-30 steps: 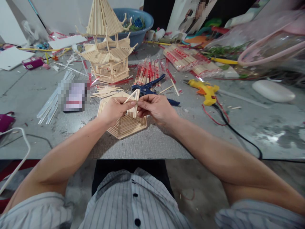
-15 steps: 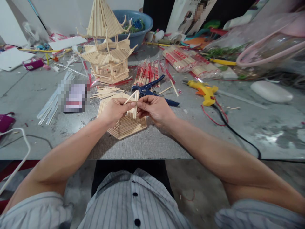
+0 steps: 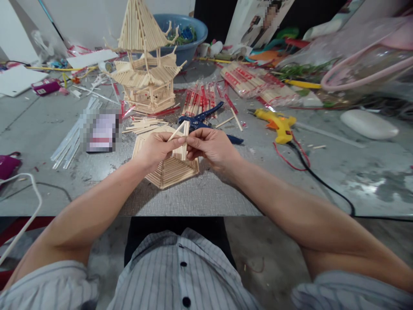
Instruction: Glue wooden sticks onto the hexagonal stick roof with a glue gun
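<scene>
Several joined wooden sticks [image 3: 184, 129], meeting in a point at the top, are pinched between my two hands. My left hand [image 3: 153, 150] holds them from the left, thumb on top. From the right, my right hand [image 3: 209, 146] grips the same sticks with thumb and curled fingers. Beneath both hands lies a hexagonal stick panel [image 3: 171, 172], partly covered by them. Loose cut sticks [image 3: 142, 125] lie just behind my left hand. Blue pliers [image 3: 206, 114] rest behind my right hand, their lower handle partly hidden.
A wooden stick pagoda [image 3: 146, 73] stands at the back, before a blue basin [image 3: 193, 34]. On the right lies a yellow glue gun [image 3: 277, 125] with a black cord. Clear glue sticks [image 3: 71, 133] and a phone [image 3: 102, 131] lie left. Wrapped chopsticks [image 3: 241, 79] lie further back.
</scene>
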The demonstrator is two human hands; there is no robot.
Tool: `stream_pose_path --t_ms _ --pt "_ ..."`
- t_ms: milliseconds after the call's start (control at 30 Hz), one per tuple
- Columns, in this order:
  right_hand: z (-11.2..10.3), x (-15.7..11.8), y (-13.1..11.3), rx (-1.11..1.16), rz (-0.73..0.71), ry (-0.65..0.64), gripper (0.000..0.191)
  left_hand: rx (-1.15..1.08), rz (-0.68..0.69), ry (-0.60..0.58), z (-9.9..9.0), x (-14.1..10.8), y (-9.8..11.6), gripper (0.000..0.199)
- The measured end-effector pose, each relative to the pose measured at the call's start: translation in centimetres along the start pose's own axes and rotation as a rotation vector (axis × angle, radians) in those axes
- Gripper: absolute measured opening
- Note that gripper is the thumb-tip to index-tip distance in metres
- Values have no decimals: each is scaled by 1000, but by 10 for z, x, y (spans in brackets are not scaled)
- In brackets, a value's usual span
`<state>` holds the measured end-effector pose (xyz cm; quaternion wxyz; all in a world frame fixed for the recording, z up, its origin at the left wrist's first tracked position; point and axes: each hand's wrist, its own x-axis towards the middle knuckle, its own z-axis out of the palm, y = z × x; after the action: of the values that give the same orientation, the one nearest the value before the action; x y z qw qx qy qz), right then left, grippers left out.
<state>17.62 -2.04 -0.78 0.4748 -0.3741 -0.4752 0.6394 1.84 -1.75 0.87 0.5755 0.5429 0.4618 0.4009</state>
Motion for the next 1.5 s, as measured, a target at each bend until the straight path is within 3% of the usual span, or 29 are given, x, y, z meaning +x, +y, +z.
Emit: stream_pose_path --t_ms 400,733,933,1033,1233,1500 --pt "-3 0 -7 20 43 41 45 74 36 -28 -3 1 -4 28" --pt "-3 0 -5 -32 38 41 30 251 94 -37 -5 0 -5 28" --pt "-5 0 -5 -1 44 31 31 197 99 -58 -4 0 -3 26" --pt "-9 1 -6 67 49 -46 32 90 28 -110 -4 -1 -1 23" --pt "-13 1 -8 97 123 -214 37 6 -59 -344 -7 -2 2 25" --pt "-13 3 -5 129 98 -211 40 -8 -58 -378 -8 -2 1 30"
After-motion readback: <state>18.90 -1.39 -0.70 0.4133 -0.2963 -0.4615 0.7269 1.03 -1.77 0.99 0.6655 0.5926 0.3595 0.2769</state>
